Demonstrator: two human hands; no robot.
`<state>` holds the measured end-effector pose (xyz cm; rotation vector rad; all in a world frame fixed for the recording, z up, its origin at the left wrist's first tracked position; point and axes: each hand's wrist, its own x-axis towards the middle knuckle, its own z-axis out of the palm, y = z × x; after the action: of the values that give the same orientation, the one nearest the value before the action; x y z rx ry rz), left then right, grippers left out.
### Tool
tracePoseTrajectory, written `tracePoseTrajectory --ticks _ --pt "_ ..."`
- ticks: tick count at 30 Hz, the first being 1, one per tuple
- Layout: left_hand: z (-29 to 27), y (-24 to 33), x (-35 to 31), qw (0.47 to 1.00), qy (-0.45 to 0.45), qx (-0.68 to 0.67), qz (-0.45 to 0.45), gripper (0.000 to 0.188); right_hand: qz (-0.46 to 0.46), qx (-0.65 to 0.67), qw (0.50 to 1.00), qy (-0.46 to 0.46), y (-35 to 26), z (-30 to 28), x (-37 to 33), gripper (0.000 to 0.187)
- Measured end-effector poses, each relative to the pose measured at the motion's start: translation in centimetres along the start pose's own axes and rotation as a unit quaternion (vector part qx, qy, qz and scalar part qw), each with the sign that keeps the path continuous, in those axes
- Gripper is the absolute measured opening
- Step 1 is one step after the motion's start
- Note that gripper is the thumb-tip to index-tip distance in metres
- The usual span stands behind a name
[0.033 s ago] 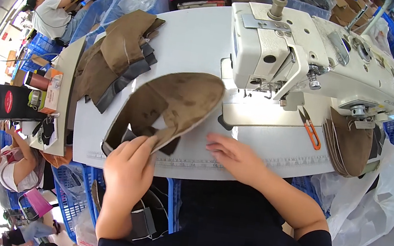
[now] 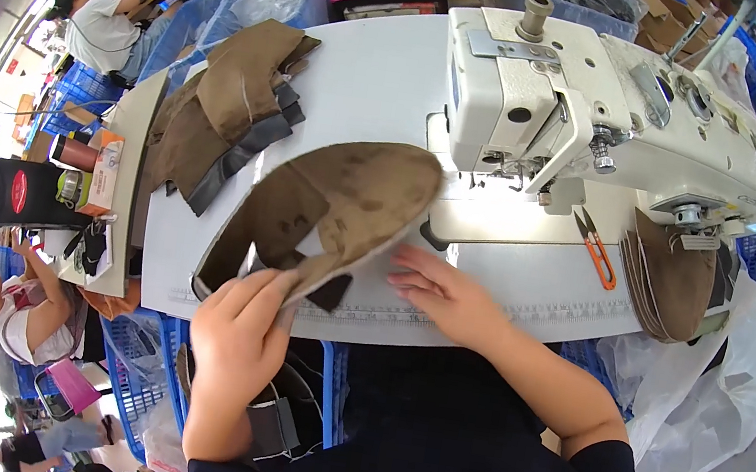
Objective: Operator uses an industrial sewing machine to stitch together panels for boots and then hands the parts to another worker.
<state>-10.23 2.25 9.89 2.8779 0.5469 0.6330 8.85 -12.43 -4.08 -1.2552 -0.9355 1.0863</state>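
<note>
A curved brown fabric piece stands partly upright on the white sewing table, left of the machine. My left hand pinches its near edge, thumb and fingers closed on the cloth. A small dark tab hangs from the piece beside that hand. My right hand is just right of the piece, palm turned inward, fingers stretched out and holding nothing. Beyond it is the white sewing machine, its needle area over the bright plate. Orange-handled thread snips lie right of the plate.
A pile of brown fabric pieces with grey tabs lies at the table's left. More stacked brown panels rest at the right, near a white plastic bag. A printed ruler strip runs along the near edge. Blue crates stand below.
The fabric piece's far end has shifted slightly right, toward the machine. My left hand has moved a little left and down, still gripping the cloth; my right hand has barely moved.
</note>
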Motion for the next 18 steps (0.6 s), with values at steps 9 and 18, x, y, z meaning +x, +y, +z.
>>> tracePoseTrajectory --ticks 9,18 --pt "-7.2 0.6 -5.5 0.993 -0.047 -0.100 -0.041 0.025 -0.034 -0.009 0.963 -0.268 -5.9 6.3 3.7 0.060" --pt "-6.2 -5.2 -23.0 0.871 0.075 -0.074 -0.480 0.018 0.124 0.154 0.871 -0.449 -3.0 12.5 2.5 0.069"
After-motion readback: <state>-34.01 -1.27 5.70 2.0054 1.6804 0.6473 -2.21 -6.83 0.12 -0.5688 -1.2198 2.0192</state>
